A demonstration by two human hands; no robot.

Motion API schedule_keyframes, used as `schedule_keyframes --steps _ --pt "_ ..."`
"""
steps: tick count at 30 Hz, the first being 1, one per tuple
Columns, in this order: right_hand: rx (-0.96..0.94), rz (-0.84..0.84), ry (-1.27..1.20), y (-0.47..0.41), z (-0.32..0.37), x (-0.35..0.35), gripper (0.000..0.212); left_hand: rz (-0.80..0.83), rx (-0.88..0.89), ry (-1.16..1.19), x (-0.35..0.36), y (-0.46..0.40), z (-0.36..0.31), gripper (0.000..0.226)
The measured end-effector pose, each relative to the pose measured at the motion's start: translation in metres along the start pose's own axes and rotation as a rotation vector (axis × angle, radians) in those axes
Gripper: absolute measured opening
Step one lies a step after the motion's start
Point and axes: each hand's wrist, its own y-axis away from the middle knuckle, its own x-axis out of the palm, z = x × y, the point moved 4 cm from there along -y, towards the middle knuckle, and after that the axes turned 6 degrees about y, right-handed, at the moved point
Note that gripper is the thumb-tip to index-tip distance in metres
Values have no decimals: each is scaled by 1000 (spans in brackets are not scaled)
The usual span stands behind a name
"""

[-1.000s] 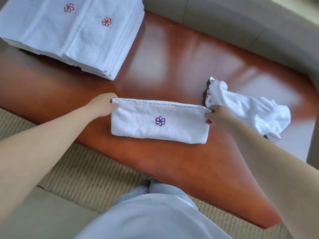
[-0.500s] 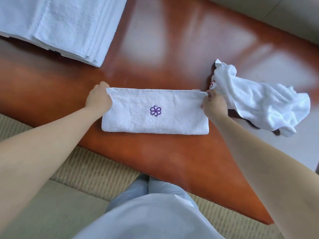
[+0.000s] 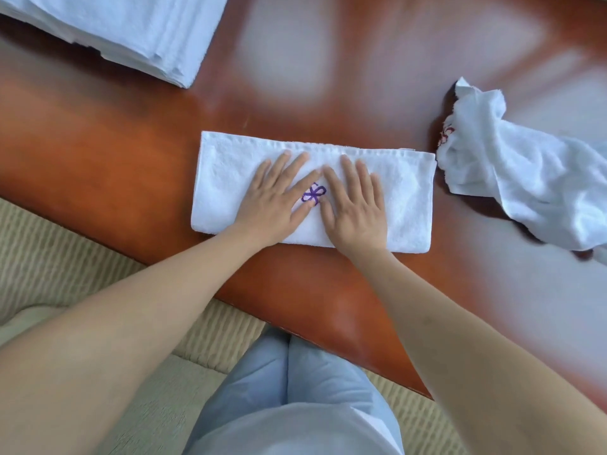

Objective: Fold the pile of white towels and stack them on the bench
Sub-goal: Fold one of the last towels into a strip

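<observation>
Both hands have left the folded towel's ends; left hand and right hand press flat-fingered beside its purple flower emblem.

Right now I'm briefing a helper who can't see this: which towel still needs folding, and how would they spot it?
On the glossy reddish-brown bench, look to the right end, past the flat folded towel under both hands. There lies the crumpled towel. Unlike the neat stack at the far left, it is bunched and wrinkled, with red stitching at its edge.
</observation>
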Motion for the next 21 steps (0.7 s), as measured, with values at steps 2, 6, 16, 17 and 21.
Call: schedule_keyframes --steps 2,6,16,17,21 --pt "38 -26 22 6 -18 -1 53 25 14 -9 -6 5 13 59" --pt "148 4 78 22 -63 0 61 -20 -125 -37 -9 32 47 60" --pt "151 160 76 17 -67 -12 65 196 -269 -172 -21 26 42 76" --pt "134 215 54 16 -67 -20 65 257 -323 -189 -28 24 35 75" --pt "194 303 -57 24 -83 -59 55 449 -447 -109 -63 6 -9 72"
